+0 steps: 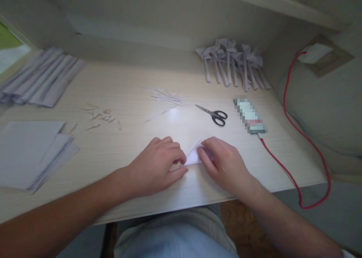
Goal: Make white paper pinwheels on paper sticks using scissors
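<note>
A small sheet of white paper (194,157), folded to a pointed, triangular shape, lies at the front middle of the desk. My left hand (161,163) has its fingers curled, with thumb and fingertips closed on the paper's left corner. On the other side, my right hand (222,160) pinches the paper between thumb and forefinger and covers its right part. Beyond my right hand lie black-handled scissors (216,115), blades pointing left. A loose heap of thin white paper strips (168,96) is farther back.
Pleated paper (42,77) and stacked white sheets (28,152) lie left, near small scattered cotton-tipped pieces (103,116). Paper pinwheel-like shapes with rolled stems (233,62) sit at the back right. A blurred phone (250,115) charges on a red cable (313,148) hanging over the edge.
</note>
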A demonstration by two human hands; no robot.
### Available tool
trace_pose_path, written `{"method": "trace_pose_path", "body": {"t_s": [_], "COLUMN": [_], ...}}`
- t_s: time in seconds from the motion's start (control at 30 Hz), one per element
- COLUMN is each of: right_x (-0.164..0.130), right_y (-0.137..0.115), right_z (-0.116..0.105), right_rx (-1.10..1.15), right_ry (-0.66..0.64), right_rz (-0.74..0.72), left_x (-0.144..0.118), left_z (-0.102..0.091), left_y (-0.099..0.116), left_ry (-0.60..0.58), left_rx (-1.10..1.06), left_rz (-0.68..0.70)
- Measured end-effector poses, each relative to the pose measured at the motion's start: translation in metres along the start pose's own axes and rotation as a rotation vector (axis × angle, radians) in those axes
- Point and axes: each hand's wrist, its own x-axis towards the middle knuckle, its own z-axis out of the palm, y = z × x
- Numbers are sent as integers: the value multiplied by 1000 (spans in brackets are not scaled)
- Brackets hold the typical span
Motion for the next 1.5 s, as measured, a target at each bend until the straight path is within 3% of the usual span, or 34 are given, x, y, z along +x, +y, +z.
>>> {"method": "trace_pose_path", "body": {"t_s": [0.53, 0.77, 1.0, 1.1, 1.3, 1.5], "right_x": [-3, -2, -1, -1, -2, -2], "right_y": [6, 7, 8, 8, 9, 8], "right_z": [13, 16, 17, 17, 17, 15], "right_rx": [8, -40, -13, -2, -7, -12], "right_ry": [70, 67, 91, 90, 86, 87], "right_rz": [-40, -38, -48, -45, -23, -28], "left_x": [-2, -2, -1, -1, -3, -2], "left_z": [14, 9, 1, -1, -8, -10], "left_y": [3, 0, -9, -11, -13, -16], "left_ry": [102, 104, 29, 59, -34, -62], "left_rx": [-78, -67, -74, -97, -90, -57], "left_rz": [-114, -124, -42, -8, 178, 210]}}
